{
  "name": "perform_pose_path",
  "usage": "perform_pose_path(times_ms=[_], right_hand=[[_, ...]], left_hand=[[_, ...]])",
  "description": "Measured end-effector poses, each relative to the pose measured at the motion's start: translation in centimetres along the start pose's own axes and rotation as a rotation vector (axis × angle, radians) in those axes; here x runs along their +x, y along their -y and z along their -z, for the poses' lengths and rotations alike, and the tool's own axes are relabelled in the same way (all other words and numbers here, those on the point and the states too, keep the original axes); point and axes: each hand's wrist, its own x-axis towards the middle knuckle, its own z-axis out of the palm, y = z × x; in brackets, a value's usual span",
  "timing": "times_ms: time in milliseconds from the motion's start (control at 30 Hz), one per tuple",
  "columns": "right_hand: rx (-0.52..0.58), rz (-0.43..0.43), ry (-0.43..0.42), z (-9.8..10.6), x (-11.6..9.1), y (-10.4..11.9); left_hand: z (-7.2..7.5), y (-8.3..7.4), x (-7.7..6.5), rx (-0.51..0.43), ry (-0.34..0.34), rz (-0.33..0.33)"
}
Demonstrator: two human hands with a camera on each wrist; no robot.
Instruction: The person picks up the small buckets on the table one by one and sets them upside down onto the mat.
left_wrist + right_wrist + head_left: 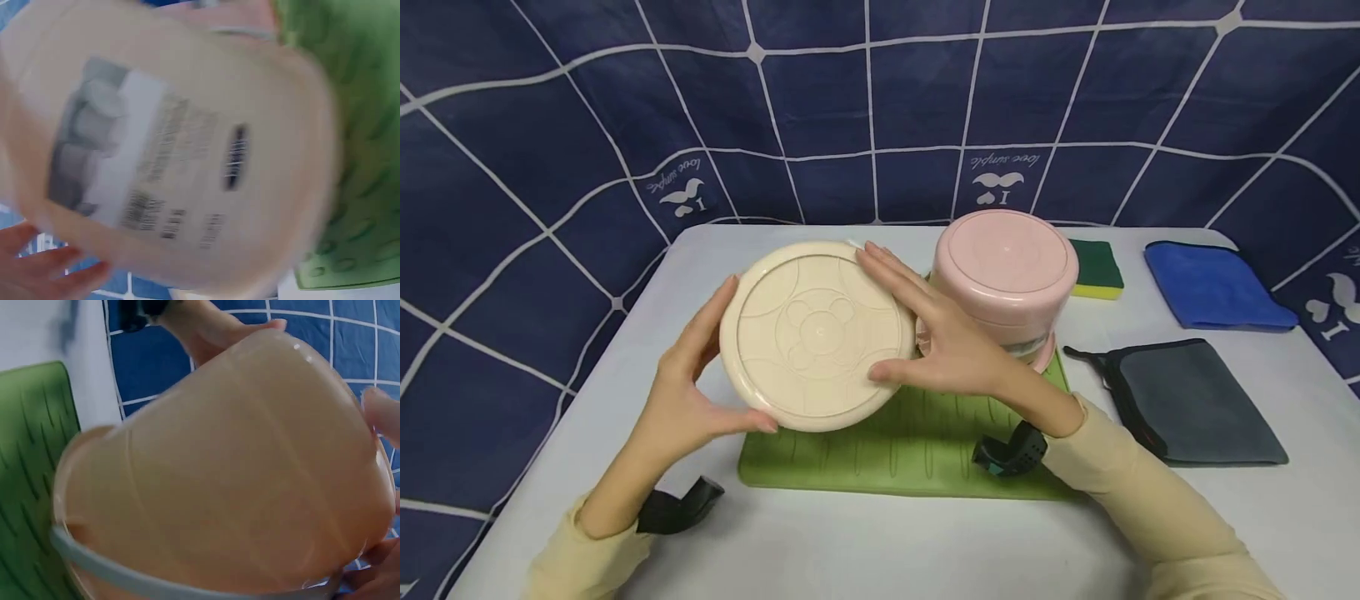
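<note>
A cream plastic bucket (820, 333) is held in the air above the green mat, its round bottom turned toward the head view. My left hand (688, 387) grips its left side, thumb at the lower edge. My right hand (936, 333) holds it from the right, with the thumb across the bottom and fingers at the upper edge. In the left wrist view a printed label (137, 150) shows on the bucket's wall. The right wrist view shows its grey handle (156, 584) and open rim. Behind my right hand stands an upside-down pink bucket (1007, 258).
The ribbed green mat (880, 450) lies on a white table. Toward the right are a green and yellow sponge (1097, 268), a folded blue cloth (1217, 283) and a grey cloth (1195, 404) with dark trim. A blue checked curtain (820, 100) hangs behind.
</note>
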Motion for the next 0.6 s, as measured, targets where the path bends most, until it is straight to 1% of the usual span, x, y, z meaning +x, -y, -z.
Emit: perform_pose_path(times_ms=[33,100,233,300,400,467,533,600], right_hand=[[-0.026,-0.012,0.014,0.0,0.3,-0.1],[-0.039,-0.056,0.041,-0.2,0.9,-0.5],[-0.065,-0.154,0.068,-0.6,1.9,-1.0],[-0.077,-0.196,0.054,-1.0,2.2,-1.4],[-0.075,-0.258,-0.025,-1.8,3.0,-2.1],[-0.065,-0.29,-0.086,-2.2,3.5,-2.7],[-0.07,-0.314,-0.129,-2.5,4.0,-3.4],[-0.084,-0.305,-0.142,-2.8,4.4,-4.2]], left_hand=[[0.6,0.4,0.3,-0.027,0.023,0.039],[1.6,1.5,1.2,-0.115,0.066,0.094],[3.5,4.2,3.5,-0.318,0.146,0.122],[4.1,5.8,4.5,-0.429,0.175,0.125],[4.2,8.1,5.8,-0.552,0.157,0.134],[3.9,9.5,6.3,-0.613,0.108,0.139],[3.6,10.6,6.7,-0.648,0.054,0.138],[3.3,11.5,6.6,-0.67,0.012,0.132]])
